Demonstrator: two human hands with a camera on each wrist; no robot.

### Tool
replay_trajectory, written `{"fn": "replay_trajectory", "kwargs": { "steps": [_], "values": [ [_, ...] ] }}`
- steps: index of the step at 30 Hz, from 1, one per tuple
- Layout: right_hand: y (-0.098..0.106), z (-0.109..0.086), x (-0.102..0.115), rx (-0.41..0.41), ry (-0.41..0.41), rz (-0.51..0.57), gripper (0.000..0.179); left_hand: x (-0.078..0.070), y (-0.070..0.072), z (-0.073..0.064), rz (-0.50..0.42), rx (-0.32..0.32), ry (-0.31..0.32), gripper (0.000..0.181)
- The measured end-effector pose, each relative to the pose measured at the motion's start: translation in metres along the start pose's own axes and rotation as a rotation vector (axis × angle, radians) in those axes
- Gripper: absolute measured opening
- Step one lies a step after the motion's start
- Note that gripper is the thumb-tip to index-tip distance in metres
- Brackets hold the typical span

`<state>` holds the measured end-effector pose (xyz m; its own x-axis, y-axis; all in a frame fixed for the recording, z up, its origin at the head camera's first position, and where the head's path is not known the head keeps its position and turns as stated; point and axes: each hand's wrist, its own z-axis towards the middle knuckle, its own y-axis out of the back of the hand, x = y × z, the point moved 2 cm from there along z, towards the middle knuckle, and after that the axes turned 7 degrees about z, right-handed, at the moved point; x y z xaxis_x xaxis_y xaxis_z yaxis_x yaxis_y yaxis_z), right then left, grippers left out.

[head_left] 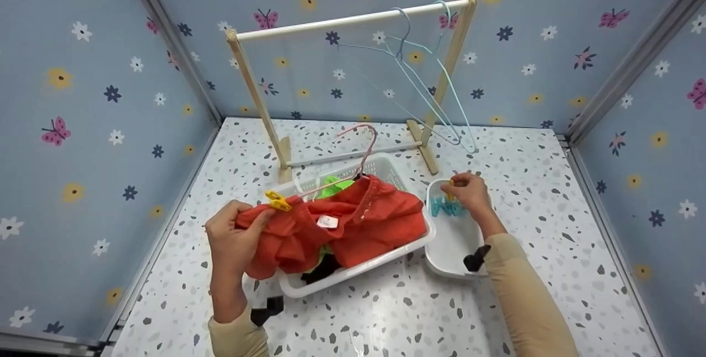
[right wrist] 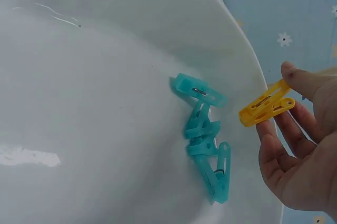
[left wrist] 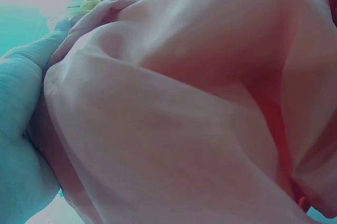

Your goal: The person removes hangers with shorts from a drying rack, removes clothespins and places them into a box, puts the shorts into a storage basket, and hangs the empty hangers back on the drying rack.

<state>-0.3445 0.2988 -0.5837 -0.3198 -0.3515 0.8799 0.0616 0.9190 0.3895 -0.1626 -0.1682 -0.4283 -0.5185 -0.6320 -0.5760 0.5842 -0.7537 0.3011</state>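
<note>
My left hand [head_left: 234,235] grips one shoulder of a red garment [head_left: 380,224], which drapes over a white basket [head_left: 358,274]. A pink hanger [head_left: 370,147] runs inside the garment, its hook standing up at the neck. Near my left thumb, a yellow clothespin [head_left: 278,201] is clipped on that shoulder. In the right wrist view, my right hand [right wrist: 300,145] pinches a second yellow clothespin [right wrist: 266,104] between thumb and fingers. It is over the far end of a white tray [head_left: 452,241]. Several teal clothespins [right wrist: 202,134] lie in the tray below it.
Behind the basket stands a wooden rack with a white rod [head_left: 353,19]. Two blue hangers [head_left: 419,64] hang toward its right end. Bright green cloth [head_left: 335,186] and black cloth [head_left: 322,268] lie under the red garment. Flower-patterned panels [head_left: 83,125] enclose the speckled table [head_left: 551,235].
</note>
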Motion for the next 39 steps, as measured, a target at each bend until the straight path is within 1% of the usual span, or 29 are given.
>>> {"fn": "replay_trajectory", "kwargs": {
  "steps": [5, 8, 11, 13, 16, 21, 25, 27, 29, 33, 36, 39],
  "values": [
    [0.000, 0.004, -0.008, -0.016, -0.030, -0.095, 0.051, -0.004, 0.001, 0.000, -0.030, 0.006, 0.009, 0.025],
    [-0.001, 0.005, -0.012, -0.021, -0.034, -0.134, 0.052, 0.003, 0.000, -0.003, -0.031, 0.007, 0.010, 0.025],
    [-0.002, 0.007, -0.013, -0.033, -0.012, -0.154, 0.052, 0.014, -0.002, -0.005, -0.024, 0.008, 0.013, 0.024],
    [-0.002, 0.009, -0.013, -0.045, -0.001, -0.144, 0.052, 0.019, -0.003, -0.006, -0.022, 0.012, 0.018, 0.024],
    [-0.004, 0.011, -0.013, -0.055, -0.005, -0.107, 0.045, 0.022, -0.002, -0.007, -0.024, 0.010, 0.016, 0.023],
    [-0.005, 0.011, -0.011, -0.076, -0.033, -0.040, 0.033, 0.021, -0.001, -0.007, -0.025, 0.003, 0.002, 0.020],
    [-0.003, 0.009, -0.007, -0.098, -0.012, 0.018, 0.031, 0.019, -0.001, -0.005, -0.031, -0.007, 0.013, 0.014],
    [-0.002, 0.008, -0.004, -0.101, 0.010, 0.046, 0.030, 0.014, -0.001, -0.003, -0.035, -0.025, 0.016, 0.012],
    [-0.002, 0.006, -0.002, -0.100, 0.024, 0.055, 0.029, 0.007, 0.000, 0.000, -0.035, -0.056, 0.022, 0.011],
    [0.001, -0.002, 0.002, -0.084, 0.042, 0.047, 0.029, -0.004, 0.002, 0.002, -0.027, -0.150, 0.025, 0.014],
    [0.006, -0.010, 0.008, -0.062, 0.083, 0.049, 0.029, -0.008, 0.002, 0.003, -0.011, -0.229, 0.015, 0.020],
    [0.011, -0.019, 0.017, -0.015, 0.128, 0.043, 0.030, -0.011, 0.002, 0.005, 0.022, -0.307, 0.013, 0.023]
  ]
}}
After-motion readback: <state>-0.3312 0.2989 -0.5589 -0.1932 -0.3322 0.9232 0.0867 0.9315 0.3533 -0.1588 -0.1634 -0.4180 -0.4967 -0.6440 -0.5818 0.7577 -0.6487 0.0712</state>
